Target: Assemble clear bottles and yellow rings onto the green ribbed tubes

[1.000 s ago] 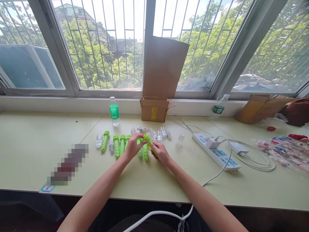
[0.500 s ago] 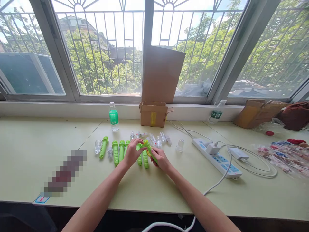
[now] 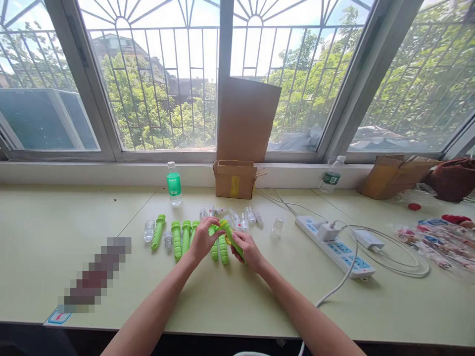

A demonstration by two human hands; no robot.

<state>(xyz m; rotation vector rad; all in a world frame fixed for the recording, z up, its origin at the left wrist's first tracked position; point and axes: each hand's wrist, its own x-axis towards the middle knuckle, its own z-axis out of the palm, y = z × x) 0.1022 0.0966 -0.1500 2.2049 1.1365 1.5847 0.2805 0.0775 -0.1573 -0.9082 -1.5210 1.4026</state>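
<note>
My right hand (image 3: 248,251) is wrapped round a green plastic tube (image 3: 234,242) with a ribbed, yellowish upper end. The tube slants up to the left. At that upper end, the fingertips of my left hand (image 3: 202,240) close in a pinch from the left. Below and beside the hands lie several more green ridged tubes (image 3: 176,242), partly hidden by my left hand. One separate green tube (image 3: 158,232) rests farther left beside a clear plastic cup (image 3: 149,230). Small clear plastic pieces (image 3: 250,215) are scattered just behind the hands.
A power strip (image 3: 336,247) with plugs and a white cable (image 3: 347,274) lies to the right. Behind stand a water bottle (image 3: 174,184), a cardboard box (image 3: 234,180) and another bottle (image 3: 331,175). A clear cup (image 3: 276,227) stands right of the hands. Bagged items (image 3: 438,237) lie far right.
The view has tilted up slightly, so the table things sit a little lower. Both hands stay at the same green tube, with the left fingers shifted slightly at its end.
</note>
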